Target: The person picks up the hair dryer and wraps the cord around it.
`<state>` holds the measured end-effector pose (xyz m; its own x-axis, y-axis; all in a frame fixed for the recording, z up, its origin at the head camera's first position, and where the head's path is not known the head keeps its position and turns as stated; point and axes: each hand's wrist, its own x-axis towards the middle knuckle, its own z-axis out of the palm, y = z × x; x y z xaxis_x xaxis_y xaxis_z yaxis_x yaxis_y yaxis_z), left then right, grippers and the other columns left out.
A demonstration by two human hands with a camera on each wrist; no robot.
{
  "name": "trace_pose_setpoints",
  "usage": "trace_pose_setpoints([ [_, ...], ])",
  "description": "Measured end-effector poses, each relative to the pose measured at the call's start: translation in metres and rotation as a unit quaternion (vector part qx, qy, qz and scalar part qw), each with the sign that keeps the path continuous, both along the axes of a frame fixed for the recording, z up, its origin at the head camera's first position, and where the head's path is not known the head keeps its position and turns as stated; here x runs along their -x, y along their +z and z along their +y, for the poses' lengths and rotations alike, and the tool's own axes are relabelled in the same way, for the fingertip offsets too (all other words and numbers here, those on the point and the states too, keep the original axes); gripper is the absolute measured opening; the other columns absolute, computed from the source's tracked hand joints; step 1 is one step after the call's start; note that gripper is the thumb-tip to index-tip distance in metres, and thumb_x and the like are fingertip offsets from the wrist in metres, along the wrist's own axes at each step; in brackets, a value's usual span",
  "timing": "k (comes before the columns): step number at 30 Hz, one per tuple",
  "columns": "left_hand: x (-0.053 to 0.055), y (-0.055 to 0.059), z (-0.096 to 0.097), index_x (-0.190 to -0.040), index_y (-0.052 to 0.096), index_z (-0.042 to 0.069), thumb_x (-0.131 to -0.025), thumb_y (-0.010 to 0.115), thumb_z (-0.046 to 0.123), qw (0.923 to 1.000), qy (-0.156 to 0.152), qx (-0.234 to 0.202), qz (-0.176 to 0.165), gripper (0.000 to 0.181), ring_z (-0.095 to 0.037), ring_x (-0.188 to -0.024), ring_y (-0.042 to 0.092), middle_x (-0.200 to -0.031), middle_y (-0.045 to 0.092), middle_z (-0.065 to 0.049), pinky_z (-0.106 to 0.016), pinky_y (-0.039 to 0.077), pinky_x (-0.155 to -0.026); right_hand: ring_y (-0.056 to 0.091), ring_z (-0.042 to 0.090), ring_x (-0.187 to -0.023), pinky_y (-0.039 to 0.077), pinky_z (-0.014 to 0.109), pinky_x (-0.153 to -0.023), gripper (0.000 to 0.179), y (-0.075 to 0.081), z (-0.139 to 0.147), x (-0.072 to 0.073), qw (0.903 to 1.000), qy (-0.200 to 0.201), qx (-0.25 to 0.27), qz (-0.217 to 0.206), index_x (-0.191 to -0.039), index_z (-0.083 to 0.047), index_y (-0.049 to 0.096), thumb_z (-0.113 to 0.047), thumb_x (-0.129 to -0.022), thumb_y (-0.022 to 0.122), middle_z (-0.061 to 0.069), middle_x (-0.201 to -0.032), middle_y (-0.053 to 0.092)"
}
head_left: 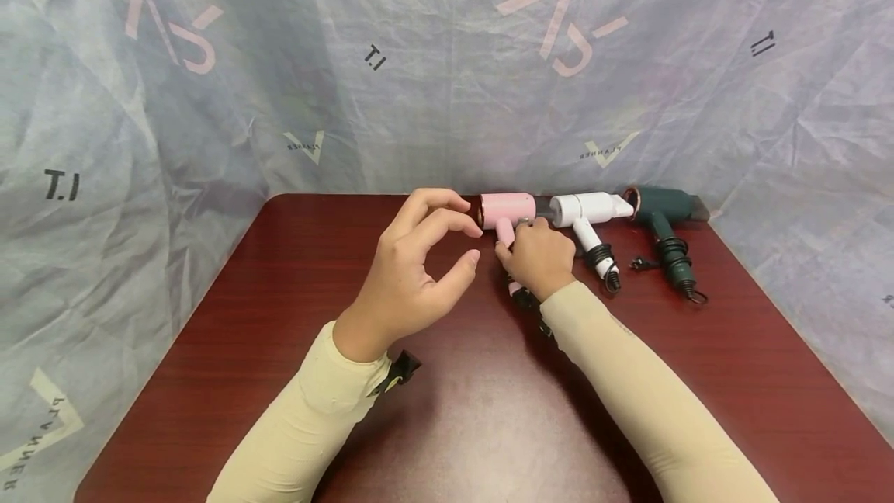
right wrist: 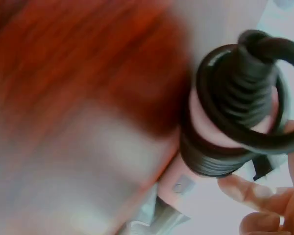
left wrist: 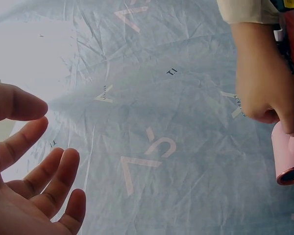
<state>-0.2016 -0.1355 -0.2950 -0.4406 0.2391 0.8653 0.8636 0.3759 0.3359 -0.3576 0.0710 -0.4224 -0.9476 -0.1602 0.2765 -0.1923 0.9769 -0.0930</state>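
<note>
A pink hair dryer (head_left: 507, 209) lies near the table's far edge, its copper-rimmed end toward the left. My right hand (head_left: 542, 256) holds it with curled fingers where handle and barrel meet, partly covering both. Black cord (right wrist: 237, 98) is coiled round the handle in the right wrist view. Left of the dryer, my left hand (head_left: 412, 274) hovers over the table with fingers loosely bent and nothing between them. Its thumb and fingers (left wrist: 63, 181) are spread apart in the left wrist view.
Right of the pink dryer lie a white hair dryer (head_left: 588, 207) and a dark green hair dryer (head_left: 665, 206), cords wound round their handles. A plug (head_left: 642, 263) lies beside the green handle. Grey printed sheeting (head_left: 419, 99) stands behind the red-brown table (head_left: 279, 286).
</note>
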Motion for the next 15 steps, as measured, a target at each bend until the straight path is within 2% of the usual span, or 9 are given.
trace_pose_setpoints([
  [4,0.0,-0.001,-0.001,-0.1,0.071,0.006,-0.084,0.069,0.006,1.0,0.002,0.006,-0.004,0.016,-0.021,-0.116,0.059,-0.12,0.061,-0.011,-0.034,0.05,-0.1,0.058,0.038,-0.056,0.047,0.053,-0.043,0.05,-0.001,-0.007,-0.007,0.9987,0.032,-0.013,0.038,-0.095,-0.004,0.069,-0.054,-0.09,0.065,0.02,-0.099,0.056],
  [7,0.0,-0.001,-0.001,-0.1,0.071,0.006,-0.084,0.069,0.006,0.9999,0.003,0.009,-0.005,0.016,-0.021,-0.117,0.059,-0.121,0.061,-0.011,-0.034,0.05,-0.1,0.06,0.039,-0.058,0.049,0.054,-0.046,0.047,-0.002,-0.013,-0.01,0.9976,0.056,-0.018,0.037,-0.096,-0.006,0.065,-0.052,-0.089,0.069,0.019,-0.099,0.056],
  [11,0.0,-0.001,0.0,-0.1,0.07,0.005,-0.083,0.069,0.005,0.9999,-0.002,0.012,-0.004,0.018,-0.022,-0.117,0.059,-0.121,0.06,-0.012,-0.034,0.05,-0.101,0.062,0.038,-0.063,0.05,0.052,-0.049,0.049,-0.004,-0.019,-0.011,0.9966,0.08,-0.023,0.004,-0.098,-0.008,0.066,-0.055,-0.087,0.071,0.017,-0.099,0.056],
  [15,0.001,-0.001,0.001,-0.101,0.07,0.005,-0.083,0.068,0.004,0.9997,-0.008,0.02,-0.005,0.019,-0.022,-0.118,0.059,-0.122,0.059,-0.012,-0.034,0.049,-0.102,0.061,0.035,-0.065,0.05,0.049,-0.047,0.048,-0.003,-0.02,-0.012,0.9952,0.091,-0.01,-0.035,-0.091,-0.01,0.072,-0.057,-0.083,0.074,0.016,-0.101,0.053],
])
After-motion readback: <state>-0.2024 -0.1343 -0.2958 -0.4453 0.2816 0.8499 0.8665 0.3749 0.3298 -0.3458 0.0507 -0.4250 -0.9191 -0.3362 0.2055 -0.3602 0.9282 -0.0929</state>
